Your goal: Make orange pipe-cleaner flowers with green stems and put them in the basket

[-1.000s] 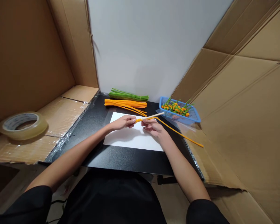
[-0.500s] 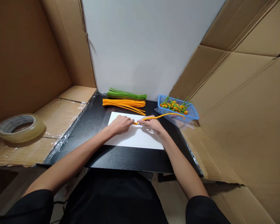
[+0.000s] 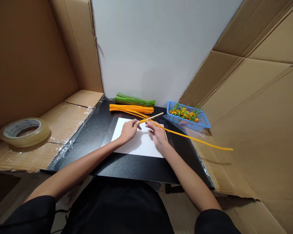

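Observation:
Over a white sheet [image 3: 134, 148], my left hand [image 3: 130, 130] pinches a thin pale wooden stick [image 3: 157, 115] near its lower end. An orange pipe cleaner [image 3: 197, 140] is coiled around that end of the stick, beside my left fingertips. My right hand [image 3: 157, 133] pinches the same pipe cleaner just right of the coil. Its long loose tail runs out to the right past the table edge. The stick's bare end points up and to the right, above my right fingers.
Behind the sheet lie a bundle of orange pipe cleaners [image 3: 132, 108] and a bundle of green ones [image 3: 134, 100]. A blue basket [image 3: 205, 122] at the back right holds small orange-and-green pieces. A tape roll [image 3: 42, 133] rests on cardboard at left. Cardboard walls [image 3: 258, 107] flank the black table [image 3: 127, 167].
The stick has swung into view, pointing up right. The pipe cleaner's tail now stretches straighter and lower to the right. My right hand has turned, and the view has shifted slightly.

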`<action>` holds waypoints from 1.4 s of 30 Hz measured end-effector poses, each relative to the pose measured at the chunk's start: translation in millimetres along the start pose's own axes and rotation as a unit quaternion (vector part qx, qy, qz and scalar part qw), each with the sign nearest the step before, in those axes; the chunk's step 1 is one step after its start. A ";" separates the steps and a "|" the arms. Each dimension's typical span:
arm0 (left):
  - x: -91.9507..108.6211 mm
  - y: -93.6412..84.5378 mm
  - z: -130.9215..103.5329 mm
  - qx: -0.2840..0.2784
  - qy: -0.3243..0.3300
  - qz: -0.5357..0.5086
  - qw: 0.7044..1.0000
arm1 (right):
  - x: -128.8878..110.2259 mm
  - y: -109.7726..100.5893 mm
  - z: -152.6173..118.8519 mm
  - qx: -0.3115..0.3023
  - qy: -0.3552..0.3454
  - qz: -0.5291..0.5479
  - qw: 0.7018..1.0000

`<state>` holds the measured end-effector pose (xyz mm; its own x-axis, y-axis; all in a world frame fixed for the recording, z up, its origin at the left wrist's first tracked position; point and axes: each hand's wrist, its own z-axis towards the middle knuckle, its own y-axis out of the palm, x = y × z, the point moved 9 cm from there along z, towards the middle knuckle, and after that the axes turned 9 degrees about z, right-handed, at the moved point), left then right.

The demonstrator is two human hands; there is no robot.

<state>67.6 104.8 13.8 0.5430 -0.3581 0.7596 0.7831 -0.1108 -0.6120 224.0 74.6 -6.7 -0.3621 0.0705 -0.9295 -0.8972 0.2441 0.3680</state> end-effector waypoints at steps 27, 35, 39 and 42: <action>-0.3 36.4 -0.6 -0.150 -0.002 -0.280 0.948 | 2.6 5.4 1.6 -0.040 0.057 0.087 0.994; 5.5 46.5 -8.3 -0.246 -0.056 -0.382 0.889 | 7.6 11.0 2.6 -0.074 0.116 0.154 0.979; 10.3 42.9 -10.4 -0.329 -0.028 -0.351 0.876 | 13.7 15.1 -1.3 -0.094 0.170 0.193 0.962; 14.8 30.2 -7.6 -0.358 0.029 -0.285 0.889 | 18.4 20.1 -5.3 -0.122 0.208 0.193 0.951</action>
<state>96.9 89.1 5.0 0.0862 -0.0997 0.9913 0.5209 -0.8436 -0.1301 198.0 75.7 -16.3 -0.6998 -0.2925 -0.6517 -0.6905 0.0433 0.7221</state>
